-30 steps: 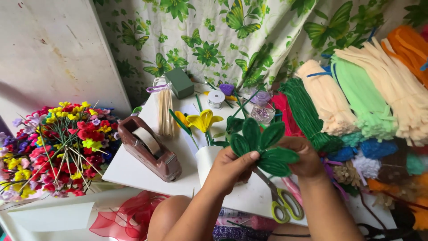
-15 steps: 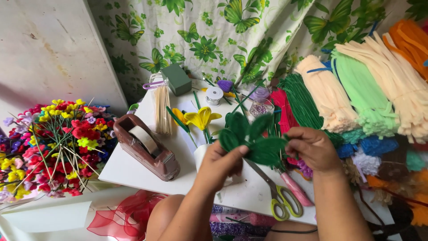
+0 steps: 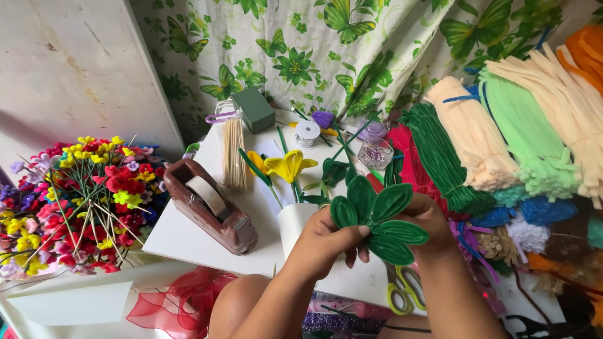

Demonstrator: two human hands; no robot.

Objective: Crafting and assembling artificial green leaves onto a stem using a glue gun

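Green leaves (image 3: 377,216) sit pinched between your left hand (image 3: 326,242) and right hand (image 3: 433,220), both closed on them, just above the scissors (image 3: 402,295). Left of the leaves lies the tape dispenser (image 3: 210,204). Beyond the leaves stands a yellow flower (image 3: 289,166), then the thread spool (image 3: 307,133).

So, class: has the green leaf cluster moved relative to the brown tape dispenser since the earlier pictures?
Cannot tell for certain: the green leaf cluster sits about as far right of the brown tape dispenser as before, and the camera shifted slightly too.
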